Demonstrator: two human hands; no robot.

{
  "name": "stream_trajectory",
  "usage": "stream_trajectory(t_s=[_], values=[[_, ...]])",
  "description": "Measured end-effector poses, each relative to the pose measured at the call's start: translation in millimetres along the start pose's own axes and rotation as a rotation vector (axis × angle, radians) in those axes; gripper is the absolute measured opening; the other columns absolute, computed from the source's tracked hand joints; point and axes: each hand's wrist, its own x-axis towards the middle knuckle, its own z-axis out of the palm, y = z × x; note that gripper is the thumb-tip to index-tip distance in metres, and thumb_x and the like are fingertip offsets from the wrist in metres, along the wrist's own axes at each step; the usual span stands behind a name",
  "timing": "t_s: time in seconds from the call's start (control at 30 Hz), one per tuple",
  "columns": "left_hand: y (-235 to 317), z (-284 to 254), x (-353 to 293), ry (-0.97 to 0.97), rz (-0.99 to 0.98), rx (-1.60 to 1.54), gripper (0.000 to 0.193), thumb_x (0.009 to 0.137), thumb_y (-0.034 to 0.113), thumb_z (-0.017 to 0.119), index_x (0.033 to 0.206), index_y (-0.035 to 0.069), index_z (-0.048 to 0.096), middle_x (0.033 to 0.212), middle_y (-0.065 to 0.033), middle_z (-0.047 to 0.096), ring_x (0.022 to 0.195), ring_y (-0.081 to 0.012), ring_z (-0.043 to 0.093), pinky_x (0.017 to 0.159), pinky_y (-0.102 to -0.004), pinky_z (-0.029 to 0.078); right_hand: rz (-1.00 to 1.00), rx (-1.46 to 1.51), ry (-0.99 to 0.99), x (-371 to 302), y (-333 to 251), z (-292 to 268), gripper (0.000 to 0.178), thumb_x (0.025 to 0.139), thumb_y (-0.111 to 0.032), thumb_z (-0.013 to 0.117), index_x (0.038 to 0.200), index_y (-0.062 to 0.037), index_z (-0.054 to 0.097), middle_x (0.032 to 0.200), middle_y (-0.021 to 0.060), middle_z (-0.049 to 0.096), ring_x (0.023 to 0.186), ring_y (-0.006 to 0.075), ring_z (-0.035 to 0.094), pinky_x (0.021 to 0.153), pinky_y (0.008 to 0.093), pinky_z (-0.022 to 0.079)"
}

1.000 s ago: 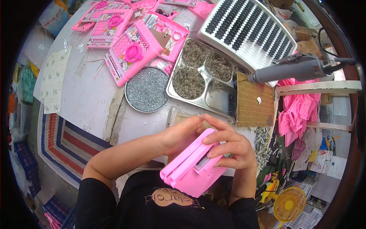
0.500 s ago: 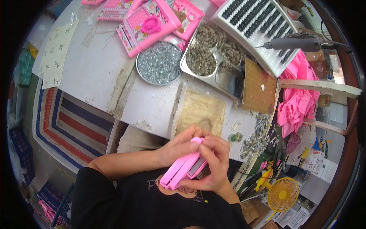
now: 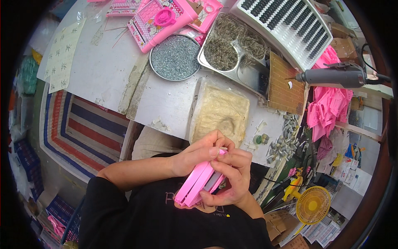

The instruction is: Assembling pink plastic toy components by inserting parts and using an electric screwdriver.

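Note:
Close to my chest, both hands hold a long pink plastic case [image 3: 195, 184] with a slot along its side and a grey panel. My left hand [image 3: 195, 157] is closed on its upper end, with the thumb pressed near the top. My right hand [image 3: 235, 176] grips the same end and right side, its thumb against the grey panel. The fingertips of both hands meet at the top, and anything small between them is hidden. Just beyond the hands lies a shallow tray [image 3: 195, 118] of pale yellow, paste-like material [image 3: 219, 106] with a dent in it.
A round dish of small metal screws [image 3: 174, 57] and a metal tray of springs [image 3: 222, 50] stand farther back. An electric screwdriver [image 3: 336, 77] hangs at right, near loose silver parts [image 3: 284, 143] and piled pink parts [image 3: 329, 110]. A yellow fan [image 3: 313, 205] stands lower right.
The view has shifted slightly, moving the bench items in the picture. My left fingers have risen a little at the case's top. The screwdriver hangs lower and farther right.

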Motion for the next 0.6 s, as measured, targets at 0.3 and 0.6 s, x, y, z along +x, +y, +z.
stream_trajectory(t_s=[0.3,0.6], values=[[-6.5,6.7,-3.8,0.044,-0.003,-0.008,0.056,0.094,0.061,0.063,0.103,0.011,0.039,0.121,-0.0155,0.051,0.115,-0.0193,0.048,0.108,-0.0376,0.037,0.025,0.003,0.038,-4.7,-6.6,0.2,0.059,0.066,-0.032,0.084,0.116,-0.0075,0.065,0.114,0.0109,0.059,0.103,0.0282,0.052,0.091,0.0412,0.047],[-12.4,4.7,-5.8,-0.079,0.1,0.072,0.037,0.105,0.042,0.052,0.111,0.008,0.04,0.131,-0.0176,0.05,0.12,-0.0195,0.046,0.109,-0.0377,0.036,0.015,0.041,0.148,-13.5,-3.6,3.9,0.061,0.065,-0.034,0.092,0.116,-0.0093,0.069,0.116,0.0073,0.06,0.104,0.0287,0.054,0.088,0.0412,0.046]])
